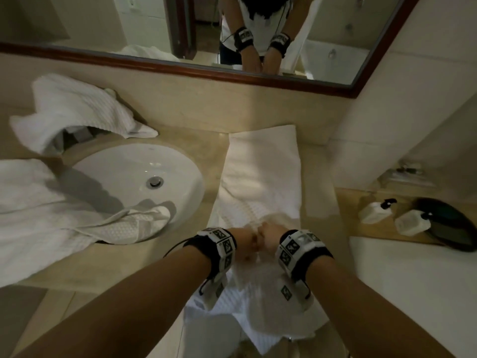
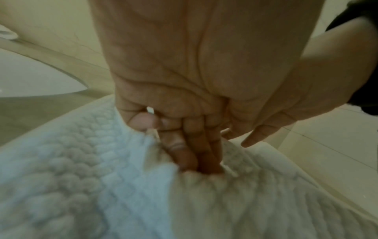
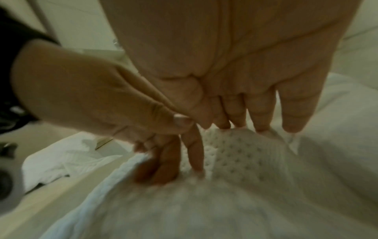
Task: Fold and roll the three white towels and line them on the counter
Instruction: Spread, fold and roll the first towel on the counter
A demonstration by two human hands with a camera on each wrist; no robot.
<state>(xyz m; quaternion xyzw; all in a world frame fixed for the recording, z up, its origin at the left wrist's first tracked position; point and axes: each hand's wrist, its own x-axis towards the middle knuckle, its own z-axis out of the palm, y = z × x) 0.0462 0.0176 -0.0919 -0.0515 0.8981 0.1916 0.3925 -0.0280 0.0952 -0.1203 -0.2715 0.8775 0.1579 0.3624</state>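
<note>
A long folded white waffle towel lies on the beige counter right of the sink, its near end hanging over the front edge. My left hand and right hand meet side by side on it near the counter's front. The left hand digs its fingers into a bunched fold of the towel, thumb pressed against the cloth. Fingertips of the right hand pinch a raised ridge of the towel. A second white towel drapes over the tap at back left. The third towel spreads across the sink's left rim.
The white round sink sits left of the working towel. A wall closes the counter's right side. Lower right, two small pump bottles lie on a ledge beside a dark oval tray. A framed mirror runs along the back.
</note>
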